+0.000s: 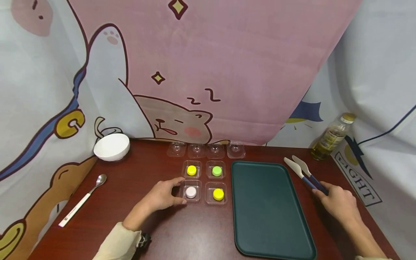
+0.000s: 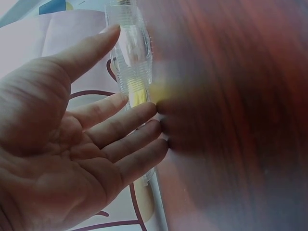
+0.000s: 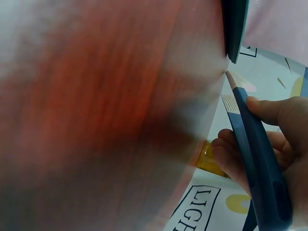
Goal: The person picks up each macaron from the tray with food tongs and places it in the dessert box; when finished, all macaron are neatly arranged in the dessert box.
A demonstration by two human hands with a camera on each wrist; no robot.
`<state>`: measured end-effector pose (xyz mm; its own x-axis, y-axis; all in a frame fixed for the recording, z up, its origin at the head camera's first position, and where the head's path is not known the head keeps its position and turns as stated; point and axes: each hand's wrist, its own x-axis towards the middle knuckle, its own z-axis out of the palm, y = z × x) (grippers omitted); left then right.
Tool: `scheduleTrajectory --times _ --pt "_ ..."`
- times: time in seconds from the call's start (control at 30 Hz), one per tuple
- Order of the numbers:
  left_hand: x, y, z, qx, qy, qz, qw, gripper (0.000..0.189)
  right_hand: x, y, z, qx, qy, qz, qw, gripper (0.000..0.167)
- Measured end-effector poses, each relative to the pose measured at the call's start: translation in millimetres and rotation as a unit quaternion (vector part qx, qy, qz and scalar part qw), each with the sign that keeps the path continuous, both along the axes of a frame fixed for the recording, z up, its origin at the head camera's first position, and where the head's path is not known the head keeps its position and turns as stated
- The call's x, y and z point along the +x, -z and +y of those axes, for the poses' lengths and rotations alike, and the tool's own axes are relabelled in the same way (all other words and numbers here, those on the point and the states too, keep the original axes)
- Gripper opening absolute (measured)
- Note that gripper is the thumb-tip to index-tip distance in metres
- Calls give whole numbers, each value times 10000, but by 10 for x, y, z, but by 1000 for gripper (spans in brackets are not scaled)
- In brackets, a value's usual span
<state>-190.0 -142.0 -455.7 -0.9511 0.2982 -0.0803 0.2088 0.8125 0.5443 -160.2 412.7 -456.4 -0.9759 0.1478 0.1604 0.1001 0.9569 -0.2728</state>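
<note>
My left hand point(image 1: 164, 195) is beside a small clear plastic container point(image 1: 198, 185) with a pale pink macaron-like round point(image 1: 191, 192) inside. Its thumb and forefinger reach the container's left side, and the left wrist view shows extended fingers close by the clear plastic point(image 2: 130, 43). Three similar containers stand around it, holding a yellow round point(image 1: 191, 170), a green round point(image 1: 216, 171) and another yellow round point(image 1: 218, 194). At the right, my right hand point(image 1: 339, 204) holds tongs point(image 3: 262, 163) by their blue handles; their pale tips are apart and point away from me.
A dark green tray point(image 1: 266, 209) lies between the containers and the right hand. Several clear lids point(image 1: 196, 151) line the back edge. A white bowl point(image 1: 112, 147) and a white-handled spoon point(image 1: 81, 202) are at left. An oil bottle point(image 1: 329, 141) stands in the back right corner.
</note>
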Motion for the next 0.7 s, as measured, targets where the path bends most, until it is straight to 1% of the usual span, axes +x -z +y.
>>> scheduleTrajectory --times 0.17,0.3,0.4,0.6,0.7 --pt "-4 -3 -8 -17 39 16 10000 81 -65 -22 -14 -32 -103 -222 9997 47" --pt "-6 -6 -12 -9 38 25 10000 81 -110 -64 -20 -28 -206 -580 9981 50" --pt "-4 -7 -15 -13 28 32 10000 81 -137 -85 -27 -16 -304 -897 9955 54" --pt "5 -4 -10 35 80 44 10000 80 -156 -91 -54 50 -324 -1467 9886 64" --pt "4 5 -14 30 51 37 10000 80 -169 -87 -78 123 -393 -1605 9862 62"
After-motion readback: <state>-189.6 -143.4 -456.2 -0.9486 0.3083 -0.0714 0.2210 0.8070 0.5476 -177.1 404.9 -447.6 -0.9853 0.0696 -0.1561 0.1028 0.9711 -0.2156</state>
